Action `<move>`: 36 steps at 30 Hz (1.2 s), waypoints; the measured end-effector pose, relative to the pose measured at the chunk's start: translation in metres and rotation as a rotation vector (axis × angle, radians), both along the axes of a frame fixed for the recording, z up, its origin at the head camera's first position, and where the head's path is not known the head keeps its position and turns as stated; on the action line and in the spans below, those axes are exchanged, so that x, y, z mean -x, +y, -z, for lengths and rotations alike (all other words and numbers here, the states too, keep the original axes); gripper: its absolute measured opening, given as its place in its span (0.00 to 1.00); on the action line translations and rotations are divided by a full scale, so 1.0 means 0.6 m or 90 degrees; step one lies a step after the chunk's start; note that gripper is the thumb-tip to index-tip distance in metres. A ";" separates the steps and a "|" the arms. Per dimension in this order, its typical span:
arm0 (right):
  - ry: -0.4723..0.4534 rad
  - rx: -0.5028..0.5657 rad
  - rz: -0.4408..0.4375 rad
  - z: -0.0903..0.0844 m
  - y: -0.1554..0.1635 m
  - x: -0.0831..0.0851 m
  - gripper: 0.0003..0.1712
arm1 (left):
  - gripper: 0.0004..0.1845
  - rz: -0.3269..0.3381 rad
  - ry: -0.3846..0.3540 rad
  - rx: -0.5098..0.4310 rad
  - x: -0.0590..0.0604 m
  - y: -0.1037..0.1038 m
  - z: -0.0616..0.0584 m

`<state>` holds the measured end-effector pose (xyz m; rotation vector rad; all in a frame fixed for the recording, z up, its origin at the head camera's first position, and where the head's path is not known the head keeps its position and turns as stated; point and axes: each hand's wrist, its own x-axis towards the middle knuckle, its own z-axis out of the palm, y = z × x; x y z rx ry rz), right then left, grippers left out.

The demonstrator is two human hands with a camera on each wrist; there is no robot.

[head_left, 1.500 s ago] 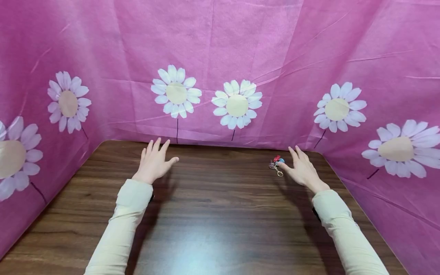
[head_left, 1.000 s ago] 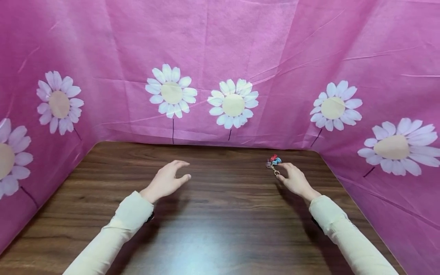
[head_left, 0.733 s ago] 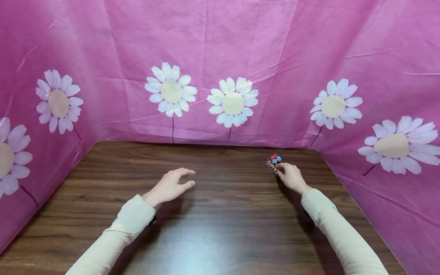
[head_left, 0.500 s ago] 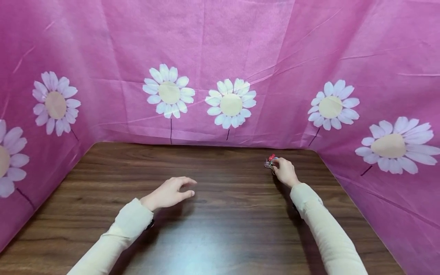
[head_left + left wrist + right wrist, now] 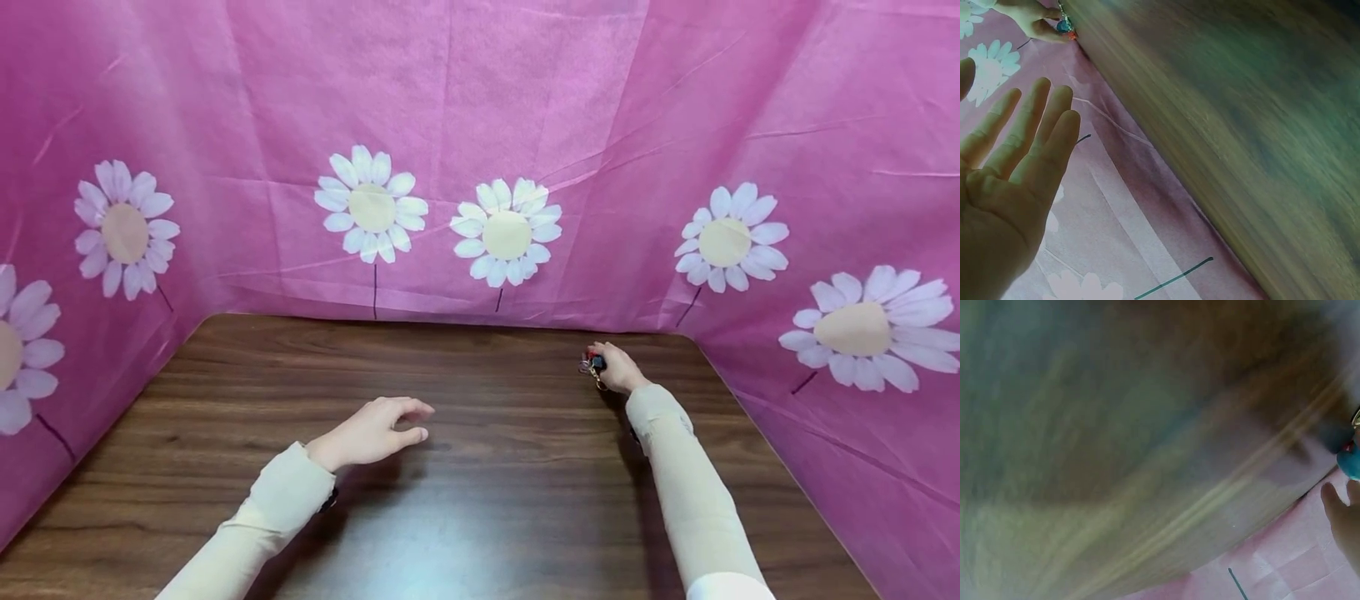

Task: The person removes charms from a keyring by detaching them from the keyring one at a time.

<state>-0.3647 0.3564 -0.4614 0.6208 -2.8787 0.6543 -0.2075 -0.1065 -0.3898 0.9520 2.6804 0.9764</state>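
A: Where is my right hand [image 5: 617,369], and what does it hold?

B: It lies near the far right corner of the tabletop [image 5: 480,500], arm stretched forward. Its fingers are curled round a keychain [image 5: 592,364]; red, dark and gold-ringed parts show at the fingers' left side in the head view.

A: Do the wrist views confirm this?

B: In part. The left wrist view shows the right hand [image 5: 1029,17] pinching the keychain [image 5: 1065,26], with a teal piece and a red piece visible, just at the far edge of the tabletop [image 5: 1241,125]. The right wrist view is blurred; I make out only fingers [image 5: 1338,512] at the frame's right edge and a teal piece of the keychain [image 5: 1350,464] beside them. Whether the keychain rests on the tabletop or is lifted, I cannot tell.

A: And my left hand [image 5: 372,432]?

B: It hovers low over the middle of the tabletop, left of centre, holding nothing. The fingers are loosely bent in the head view; the left wrist view shows the palm [image 5: 1004,187] spread, fingers nearly straight and close together.

A: What surrounds the tabletop?

B: A pink cloth [image 5: 525,108] printed with white daisies, standing along the left, far and right edges.
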 end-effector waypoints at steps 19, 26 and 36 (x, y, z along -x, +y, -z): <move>0.010 -0.093 0.092 -0.053 -0.049 -0.080 0.18 | 0.19 0.011 -0.002 0.010 -0.014 0.001 0.004; -0.010 -0.020 0.107 -0.046 -0.028 -0.098 0.16 | 0.19 0.011 -0.007 0.010 -0.017 0.001 0.012; -0.127 0.124 0.095 -0.052 -0.014 -0.099 0.25 | 0.19 0.024 -0.014 -0.006 -0.015 -0.003 0.013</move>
